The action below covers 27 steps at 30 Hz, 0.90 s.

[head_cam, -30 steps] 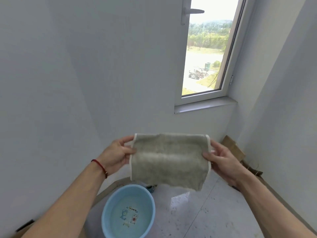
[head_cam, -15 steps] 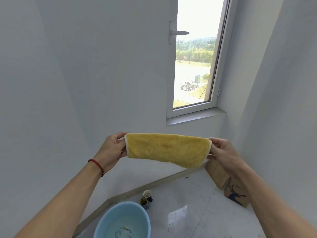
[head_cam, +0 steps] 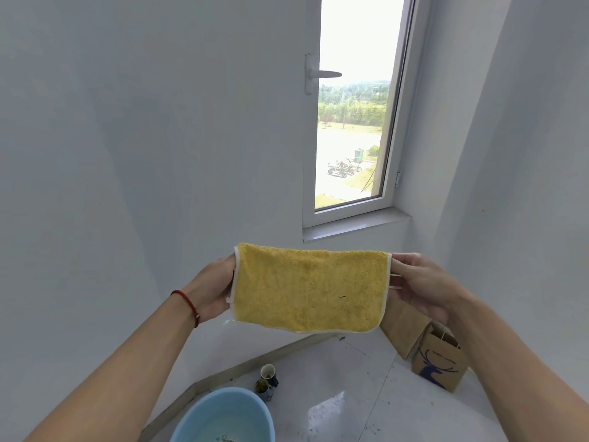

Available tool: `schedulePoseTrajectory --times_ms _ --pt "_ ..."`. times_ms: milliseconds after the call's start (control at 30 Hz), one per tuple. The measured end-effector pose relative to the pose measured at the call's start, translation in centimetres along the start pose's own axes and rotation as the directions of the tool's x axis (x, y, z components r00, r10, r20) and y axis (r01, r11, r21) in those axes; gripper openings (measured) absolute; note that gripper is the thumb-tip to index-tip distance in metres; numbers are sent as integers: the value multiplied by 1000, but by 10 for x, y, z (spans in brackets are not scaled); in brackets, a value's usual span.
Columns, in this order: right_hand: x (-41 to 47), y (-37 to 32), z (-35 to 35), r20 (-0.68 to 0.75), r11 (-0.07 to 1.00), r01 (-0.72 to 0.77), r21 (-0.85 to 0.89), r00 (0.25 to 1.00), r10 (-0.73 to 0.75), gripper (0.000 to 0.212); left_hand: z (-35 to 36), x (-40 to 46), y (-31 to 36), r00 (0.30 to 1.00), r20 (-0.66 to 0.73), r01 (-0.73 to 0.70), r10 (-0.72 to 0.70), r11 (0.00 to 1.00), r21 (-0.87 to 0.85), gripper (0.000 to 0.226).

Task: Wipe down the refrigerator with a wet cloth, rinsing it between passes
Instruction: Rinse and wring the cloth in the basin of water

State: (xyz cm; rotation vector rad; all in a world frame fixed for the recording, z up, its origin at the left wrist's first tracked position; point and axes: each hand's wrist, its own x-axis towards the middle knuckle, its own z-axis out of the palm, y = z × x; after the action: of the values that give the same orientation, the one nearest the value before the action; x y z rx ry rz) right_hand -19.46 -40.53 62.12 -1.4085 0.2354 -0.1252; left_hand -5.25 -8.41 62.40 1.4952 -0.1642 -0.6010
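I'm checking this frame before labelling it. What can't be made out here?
Head view only:
- Left hand fingers: behind the yellow cloth.
- Blue basin: cut off by the bottom edge.
- Print on the paper bag: too small to read.
- Refrigerator: out of frame.

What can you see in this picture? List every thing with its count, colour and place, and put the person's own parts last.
cloth: one, yellow with white edging, held stretched out at mid frame
basin: one, light blue, water inside, on the floor at the bottom
cups: two small ones, dark, on the floor behind the basin
paper bags: two, brown, floor at right, one with a blue deer print
window: one, white frame, handle at left
bracelet: one, red, left wrist
left hand: grips the cloth's left edge
right hand: pinches the cloth's right edge
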Motion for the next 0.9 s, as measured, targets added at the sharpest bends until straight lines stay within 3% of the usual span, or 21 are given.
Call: schedulePoseTrajectory --times_ms 267,433,567,633,733,800,900 --pt "-9 6 -9 -14 987 -162 18 987 163 43 7 6 4 998 47 45 -48 998 45 49" --pt "-28 16 -20 64 938 -233 258 973 224 40 14 16 0 955 233 180 -185 983 46 65" --pt "-43 30 -34 33 895 -211 393 976 216 43 33 24 -4 919 281 269 -278 960 72 66" --pt "-55 33 -36 -13 936 -191 296 979 203 41 45 28 -5 900 302 301 -314 949 89 64" --pt "-74 36 -36 -249 994 -106 12 963 106 24 64 37 -9 870 338 353 -359 932 80 62" --pt "-87 37 -39 -426 988 -77 -136 904 12 18 83 40 -10 840 373 398 -394 915 71 50" --pt "-110 34 -47 -552 950 -90 -300 829 -96 18 124 35 -17 773 484 425 -410 901 84 46"
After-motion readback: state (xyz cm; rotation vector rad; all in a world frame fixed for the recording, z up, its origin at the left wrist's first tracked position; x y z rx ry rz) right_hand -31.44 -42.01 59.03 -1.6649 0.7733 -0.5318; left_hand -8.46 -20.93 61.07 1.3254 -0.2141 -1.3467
